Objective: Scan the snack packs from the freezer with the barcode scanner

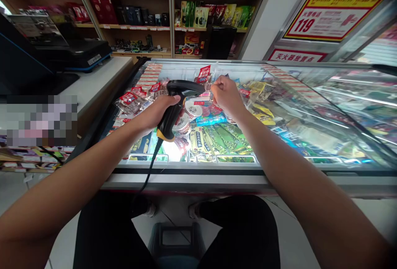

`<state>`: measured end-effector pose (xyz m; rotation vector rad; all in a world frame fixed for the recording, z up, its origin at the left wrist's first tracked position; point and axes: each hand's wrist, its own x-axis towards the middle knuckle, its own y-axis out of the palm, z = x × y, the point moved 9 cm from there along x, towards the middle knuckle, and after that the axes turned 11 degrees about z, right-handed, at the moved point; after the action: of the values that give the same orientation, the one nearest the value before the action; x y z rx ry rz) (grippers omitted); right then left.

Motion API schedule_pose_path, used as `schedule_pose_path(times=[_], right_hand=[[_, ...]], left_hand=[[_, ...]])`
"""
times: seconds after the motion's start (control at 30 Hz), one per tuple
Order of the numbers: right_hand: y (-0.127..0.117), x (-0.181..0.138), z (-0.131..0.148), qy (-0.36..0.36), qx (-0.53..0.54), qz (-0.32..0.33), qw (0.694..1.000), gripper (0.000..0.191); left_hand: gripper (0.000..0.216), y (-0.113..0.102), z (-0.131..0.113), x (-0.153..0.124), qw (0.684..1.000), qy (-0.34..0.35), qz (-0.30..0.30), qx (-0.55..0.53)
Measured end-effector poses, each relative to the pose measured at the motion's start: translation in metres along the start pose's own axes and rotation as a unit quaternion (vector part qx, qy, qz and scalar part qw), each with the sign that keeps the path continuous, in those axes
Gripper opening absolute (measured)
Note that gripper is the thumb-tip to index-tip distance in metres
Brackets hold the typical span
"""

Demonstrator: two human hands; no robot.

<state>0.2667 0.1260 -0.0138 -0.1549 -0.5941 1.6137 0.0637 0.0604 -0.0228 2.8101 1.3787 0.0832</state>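
Observation:
My left hand [166,108] is wrapped round the handle of a black barcode scanner [170,122] with yellow trim, its cord hanging down toward my lap. The scanner's head points right, at a small white label with a pinkish barcode. With fingers pinched together, my right hand [225,93] grips the edge of a clear plastic packet [204,74] bearing a red tag. Just how much of the packet lies between those fingers is hidden. Both hands are above a chest freezer [192,177]. Round white-lidded tubs [194,109] and green packets [228,136] lie below them.
A counter [105,74] with a dark device stands at the left. Shelves of boxed goods [136,29] line the back. A sliding glass lid [310,107] covers the freezer's right part. A dark stool [176,236] is between my legs.

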Motion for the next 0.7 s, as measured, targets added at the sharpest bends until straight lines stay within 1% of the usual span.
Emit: schedule_pose_path(times=[0.1, 0.17, 0.43, 0.5, 0.53, 0.6, 0.67, 0.7], right_hand=[[-0.002, 0.000, 0.003, -0.016, 0.001, -0.004, 1.000, 0.022], [-0.004, 0.000, 0.004, -0.016, -0.005, -0.011, 1.000, 0.022], [-0.008, -0.002, 0.005, 0.011, 0.003, -0.020, 1.000, 0.020], [-0.018, -0.002, 0.006, 0.016, -0.022, -0.039, 0.999, 0.018], [-0.026, -0.002, 0.006, 0.018, -0.047, -0.056, 0.997, 0.017], [-0.047, -0.002, 0.005, 0.021, -0.117, -0.096, 0.988, 0.016], [-0.069, -0.001, -0.001, 0.031, -0.194, -0.130, 0.972, 0.014], [-0.080, -0.001, -0.006, 0.040, -0.227, -0.141, 0.963, 0.013]], left_hand=[[0.036, 0.002, -0.001, -0.001, 1.000, 0.004, 0.012, 0.004], [0.036, 0.001, -0.002, -0.002, 1.000, 0.003, 0.009, 0.001], [0.035, -0.006, -0.003, -0.004, 1.000, 0.009, -0.005, 0.010], [0.036, -0.015, -0.006, -0.004, 0.999, 0.015, -0.035, 0.034], [0.036, -0.023, -0.008, -0.005, 0.997, 0.015, -0.062, 0.046], [0.034, -0.043, -0.014, -0.007, 0.989, 0.008, -0.128, 0.066], [0.031, -0.069, -0.022, -0.013, 0.977, -0.002, -0.195, 0.087], [0.030, -0.083, -0.026, -0.016, 0.971, -0.007, -0.218, 0.100]])
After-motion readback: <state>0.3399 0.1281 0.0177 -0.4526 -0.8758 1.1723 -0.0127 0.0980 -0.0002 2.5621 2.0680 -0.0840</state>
